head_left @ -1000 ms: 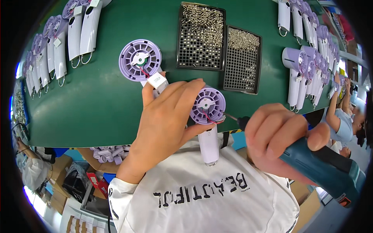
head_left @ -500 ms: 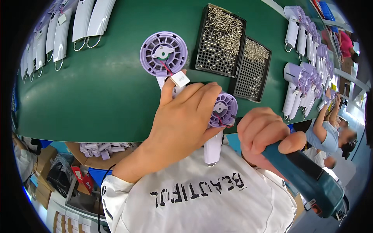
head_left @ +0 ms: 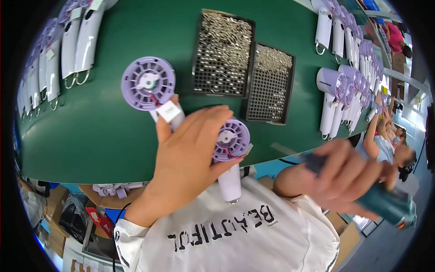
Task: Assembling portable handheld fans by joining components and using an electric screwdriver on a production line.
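A small purple fan head on a white handle [head_left: 233, 140] is gripped between the thumb and fingers of my left hand [head_left: 188, 152]. Its open face shows a white hub and red and black wires. Left of it a larger purple fan [head_left: 148, 83] lies face up on the green table, and the outer fingers of that same hand rest at its handle beside a white tag [head_left: 168, 111]. To the right, over the table's near edge, my right hand [head_left: 340, 177], smeared by motion, is wrapped round a dark teal power screwdriver [head_left: 389, 204], apart from both fans.
Two black perforated trays [head_left: 195, 84] [head_left: 247, 111] of small metal screws stand on the green table [head_left: 90, 136]. White-handled purple fans [head_left: 86, 45] line its left side, more fans [head_left: 333, 86] its right. Below the edge is a box of purple parts [head_left: 108, 188]. Other people [head_left: 385, 136] work at far right.
My right hand has drawn the screwdriver away from the smaller fan, to the right. My left hand keeps its grip. The whole view has shifted, so the trays and fans appear further left.
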A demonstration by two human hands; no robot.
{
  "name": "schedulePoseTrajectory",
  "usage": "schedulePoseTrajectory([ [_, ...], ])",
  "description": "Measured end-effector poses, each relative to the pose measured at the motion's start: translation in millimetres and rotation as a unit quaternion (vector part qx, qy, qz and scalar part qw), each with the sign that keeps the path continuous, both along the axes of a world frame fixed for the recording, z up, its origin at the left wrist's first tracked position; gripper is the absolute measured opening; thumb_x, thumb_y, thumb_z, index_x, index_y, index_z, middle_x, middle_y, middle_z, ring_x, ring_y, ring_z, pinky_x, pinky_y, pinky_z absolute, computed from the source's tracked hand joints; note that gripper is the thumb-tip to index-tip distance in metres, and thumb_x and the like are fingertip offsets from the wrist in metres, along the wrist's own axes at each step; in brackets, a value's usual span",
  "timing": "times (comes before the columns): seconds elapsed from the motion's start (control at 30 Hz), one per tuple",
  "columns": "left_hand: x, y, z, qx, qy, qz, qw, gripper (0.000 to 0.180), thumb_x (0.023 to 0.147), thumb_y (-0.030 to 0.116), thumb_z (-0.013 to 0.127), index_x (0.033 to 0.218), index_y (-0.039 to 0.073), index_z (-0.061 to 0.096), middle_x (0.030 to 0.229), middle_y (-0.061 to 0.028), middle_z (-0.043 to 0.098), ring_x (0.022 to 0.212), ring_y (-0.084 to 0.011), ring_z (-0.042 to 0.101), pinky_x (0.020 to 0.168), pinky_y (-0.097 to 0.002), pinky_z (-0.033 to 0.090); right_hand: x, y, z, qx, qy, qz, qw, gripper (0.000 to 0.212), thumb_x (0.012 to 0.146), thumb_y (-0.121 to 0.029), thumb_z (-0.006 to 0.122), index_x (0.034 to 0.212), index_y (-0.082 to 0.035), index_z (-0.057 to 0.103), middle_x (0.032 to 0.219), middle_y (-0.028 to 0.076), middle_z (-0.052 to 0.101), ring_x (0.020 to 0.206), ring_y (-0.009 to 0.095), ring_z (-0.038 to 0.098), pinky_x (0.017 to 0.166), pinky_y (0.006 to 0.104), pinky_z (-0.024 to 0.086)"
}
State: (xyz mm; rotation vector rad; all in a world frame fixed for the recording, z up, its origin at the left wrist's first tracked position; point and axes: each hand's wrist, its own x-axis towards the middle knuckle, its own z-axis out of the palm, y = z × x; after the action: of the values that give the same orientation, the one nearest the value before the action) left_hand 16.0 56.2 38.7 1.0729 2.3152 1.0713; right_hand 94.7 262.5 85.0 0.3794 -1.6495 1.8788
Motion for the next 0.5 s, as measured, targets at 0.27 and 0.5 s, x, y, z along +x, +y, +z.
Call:
schedulePoseTrajectory([
  [0.27,-5.9,18.0,3.7,-0.026,0.003,0.007,1.0,0.067,0.064,0.023,0.088,0.121,0.007,0.057,0.121,-0.0072,0.065,0.113,-0.0248,0.061,0.106,-0.0406,0.024,3.7,33.8,-46.8,-0.073,0.02,-0.018,0.997,0.078,0.086,-0.076,0.045,0.133,-0.014,0.042,0.081,0.007,0.051,0.05,0.018,0.046,0.048,0.0339,0.037],
  [0.5,-6.3,19.0,1.9,-0.035,-0.015,0.009,0.999,0.074,0.057,0.027,0.09,0.12,0.007,0.059,0.122,-0.0075,0.065,0.114,-0.0237,0.061,0.113,-0.0428,0.014,2.0,38.7,-50.6,-0.025,0.003,-0.029,0.999,0.084,0.084,-0.081,0.042,0.137,-0.016,0.042,0.081,0.006,0.05,0.052,0.018,0.047,0.049,0.0339,0.038],
])
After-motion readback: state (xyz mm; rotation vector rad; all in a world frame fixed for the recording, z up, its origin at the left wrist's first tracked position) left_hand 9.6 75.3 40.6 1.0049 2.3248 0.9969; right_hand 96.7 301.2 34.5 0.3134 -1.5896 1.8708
